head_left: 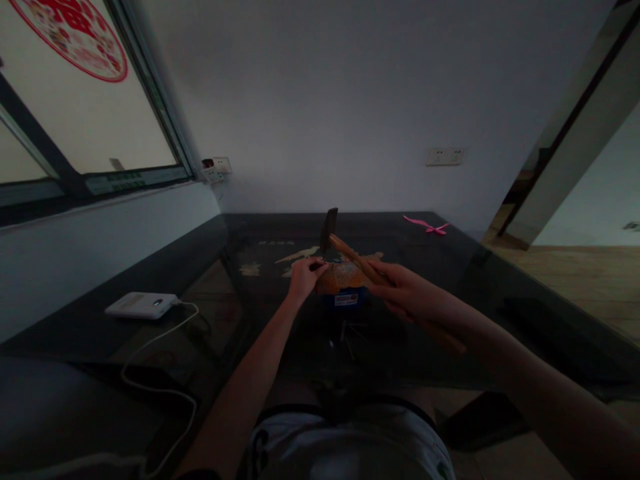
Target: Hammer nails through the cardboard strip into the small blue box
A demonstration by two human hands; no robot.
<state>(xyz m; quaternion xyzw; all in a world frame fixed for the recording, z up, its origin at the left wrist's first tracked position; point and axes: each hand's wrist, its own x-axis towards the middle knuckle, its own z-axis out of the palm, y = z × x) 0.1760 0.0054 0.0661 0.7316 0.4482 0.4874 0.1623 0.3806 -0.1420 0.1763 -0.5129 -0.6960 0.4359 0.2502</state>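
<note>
My right hand is wrapped round the wooden handle of a hammer, whose dark metal head is raised at the upper left of the handle. Below the head, my left hand has its fingertips pinched together at the left top edge of a rough orange-brown block. Whatever sits in that pinch is too small and dark to make out. The block rests on a blue box with a white label. Several thin nails lie loose on the dark tabletop in front of the box.
The glossy dark table reaches back to a wall. On its left lies a white power bank with a white cable trailing toward me. A pink ribbon lies at the far right corner, and a flat black object near the right edge.
</note>
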